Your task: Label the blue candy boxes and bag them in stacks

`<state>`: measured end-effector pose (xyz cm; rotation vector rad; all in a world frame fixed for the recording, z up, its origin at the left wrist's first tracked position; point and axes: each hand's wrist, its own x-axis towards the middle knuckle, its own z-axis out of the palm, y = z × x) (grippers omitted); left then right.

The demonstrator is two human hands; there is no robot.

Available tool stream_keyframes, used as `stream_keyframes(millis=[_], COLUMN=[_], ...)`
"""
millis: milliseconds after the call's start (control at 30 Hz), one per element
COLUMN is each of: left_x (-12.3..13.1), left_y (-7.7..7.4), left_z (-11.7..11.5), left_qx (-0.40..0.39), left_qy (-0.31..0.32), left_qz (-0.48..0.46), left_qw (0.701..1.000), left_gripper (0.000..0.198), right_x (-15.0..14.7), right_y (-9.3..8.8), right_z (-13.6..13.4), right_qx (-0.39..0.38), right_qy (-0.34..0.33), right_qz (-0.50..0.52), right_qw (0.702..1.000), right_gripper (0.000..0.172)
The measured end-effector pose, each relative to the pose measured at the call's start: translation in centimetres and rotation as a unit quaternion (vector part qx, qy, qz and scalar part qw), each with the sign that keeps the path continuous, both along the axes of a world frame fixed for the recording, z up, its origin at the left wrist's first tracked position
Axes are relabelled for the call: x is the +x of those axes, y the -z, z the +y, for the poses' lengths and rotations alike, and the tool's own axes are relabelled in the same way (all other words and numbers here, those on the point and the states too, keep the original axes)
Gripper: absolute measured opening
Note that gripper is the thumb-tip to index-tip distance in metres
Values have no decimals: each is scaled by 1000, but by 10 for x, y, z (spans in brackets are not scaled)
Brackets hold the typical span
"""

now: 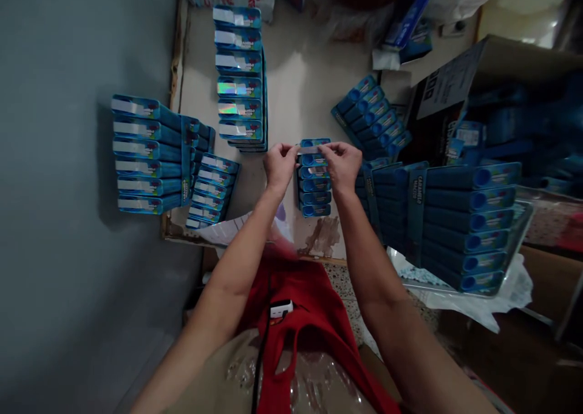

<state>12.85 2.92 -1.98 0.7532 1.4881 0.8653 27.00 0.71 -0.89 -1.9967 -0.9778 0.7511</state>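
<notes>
My left hand (280, 166) and my right hand (341, 164) pinch the two ends of a narrow pale sticker strip (310, 150). The strip lies across the upper part of a small blue pack of boxes (314, 186) that sits between my hands on the table. A shiny patch shows on the box just below the strip. The lower boxes of this pack show round dark blue spots and no strip. At the upper left stands a long row of blue boxes (240, 92) with pale or rainbow-shiny strips on their ends. My fingertips hide the strip's ends.
Banded blue boxes (150, 156) and a smaller pack (213, 189) stand left, near the grey wall. More packs (373, 113) and a large banded stack (455, 220) lie right, the stack over a clear tray. An open carton (444, 92) holds blue boxes. A paper sheet (228, 229) overlaps the table's front edge.
</notes>
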Motion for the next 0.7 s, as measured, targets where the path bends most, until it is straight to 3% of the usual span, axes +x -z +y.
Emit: stream_keyframes(millis=[233,433,533,600,700], left_x=[3,9,17,19,12], left_y=[13,24,33,37,34], left_z=[12,16,18,15,-4], left_qx=[-5,-17,-79,-123,-120], left_qy=[-3,-8,-47,-80,-85], left_qz=[10,-49,-83,-86,-39], left_qw=[1000,999,992,985,988], left_gripper=[14,15,13,31,38], right_x=[-3,1,9,14,16], right_y=[1,11,17,18,12], right_z=[16,20,26,26,16], right_qx=[-53,-76,-78,-78,-55], right_qy=[0,-1,23,34,26], right_qz=[-76,-112,-145,-144,-100], right_qw=[996,991,986,986,993], right_gripper=[14,14,29,40,40])
